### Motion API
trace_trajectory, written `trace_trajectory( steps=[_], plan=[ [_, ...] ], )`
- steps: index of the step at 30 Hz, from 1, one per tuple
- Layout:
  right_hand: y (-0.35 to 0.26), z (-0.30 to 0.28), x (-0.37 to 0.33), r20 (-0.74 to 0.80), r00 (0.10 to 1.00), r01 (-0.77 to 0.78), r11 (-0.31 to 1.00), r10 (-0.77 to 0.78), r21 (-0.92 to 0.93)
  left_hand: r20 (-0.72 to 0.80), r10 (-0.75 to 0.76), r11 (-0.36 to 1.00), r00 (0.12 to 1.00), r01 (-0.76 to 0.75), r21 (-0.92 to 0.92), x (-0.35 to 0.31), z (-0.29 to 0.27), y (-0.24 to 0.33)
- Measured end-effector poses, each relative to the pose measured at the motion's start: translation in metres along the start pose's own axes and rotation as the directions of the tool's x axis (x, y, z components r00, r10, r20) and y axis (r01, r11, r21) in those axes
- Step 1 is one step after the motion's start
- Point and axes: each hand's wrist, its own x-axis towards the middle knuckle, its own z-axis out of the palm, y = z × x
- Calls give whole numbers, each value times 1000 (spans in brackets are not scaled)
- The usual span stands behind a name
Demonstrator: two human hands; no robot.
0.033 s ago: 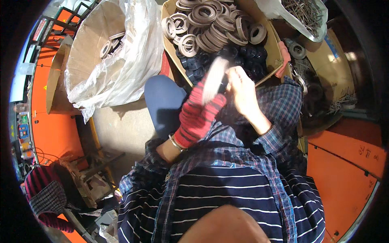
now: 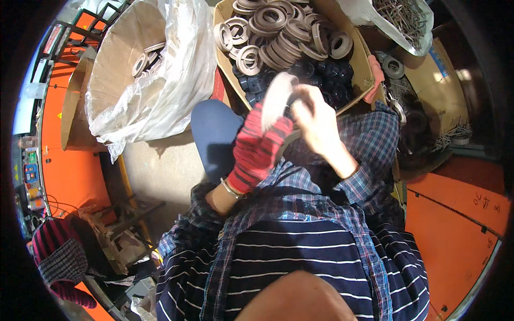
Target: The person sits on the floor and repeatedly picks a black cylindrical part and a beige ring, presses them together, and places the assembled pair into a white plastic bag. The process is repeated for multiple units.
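Orange floor panels frame a crowded workstation. At frame centre the left hand (image 2: 257, 147), in a red striped glove, grasps a pale ring (image 2: 277, 96); the bare right hand (image 2: 316, 120) pinches its edge. Upper centre, the cardboard box (image 2: 227, 75) brims with brown rings (image 2: 278, 29); upper left, the lined box (image 2: 120, 59) holds few, so most remain.
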Motion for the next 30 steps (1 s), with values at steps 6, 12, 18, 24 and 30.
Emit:
trace_trajectory(
  steps=[6, 12, 18, 24, 30],
  plan=[
    [-5, 4, -3, 94, 965, 264, 907, -246, -327, -33, 227, 957, 973, -217, 193, -4, -5, -23],
    [-5, 26, 0, -29, 987, -153, 983, 156, 98, -145, 217, 911, 965, -147, 385, -8, 12, -2],
    [0, 19, 4, 669, 599, -761, 53, 440, 647, 179, 16, 995, 984, -34, 93, 0, 12, -6],
    [19, -1, 4, 566, 721, -679, 567, 399, 466, 140, -242, 835, 960, 279, -474, -13, 6, -23],
    [5, 2, -3, 133, 984, 137, 980, -118, -142, -10, 55, 989, 998, -53, 139, -9, 7, -12]
  ],
)
